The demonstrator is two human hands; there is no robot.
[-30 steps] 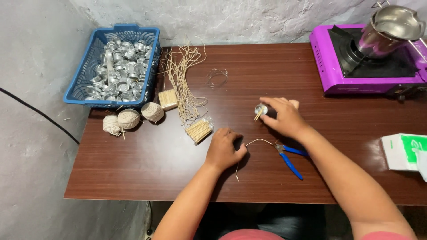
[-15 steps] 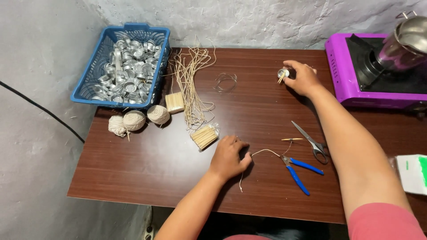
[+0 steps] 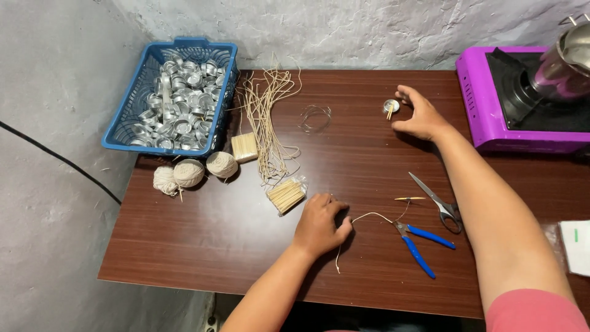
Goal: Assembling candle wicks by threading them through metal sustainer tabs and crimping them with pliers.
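Note:
My right hand (image 3: 420, 115) is stretched to the far side of the brown table (image 3: 203, 246). Its fingers are spread beside a small metal cup (image 3: 391, 107) that stands on the wood with short sticks in it; the hand does not grip it. My left hand (image 3: 319, 224) lies near the front edge with its fingers curled, pinning a short piece of pale wick (image 3: 362, 218) that runs out from under it. Blue-handled pliers (image 3: 421, 245) and scissors (image 3: 437, 201) lie just right of the wick.
A blue basket (image 3: 123, 136) of metal cups stands at the back left. Beside it lie three string balls (image 3: 189, 172), a bundle of long wicks (image 3: 264, 117), two packs of sticks (image 3: 286, 195) and a wire loop (image 3: 314, 117). A purple stove (image 3: 485, 117) with a steel pot (image 3: 562, 61) is at the right.
My right hand carried the metal cup from the table's middle to the far side near the stove, set it down and opened. My left hand stayed on the wick.

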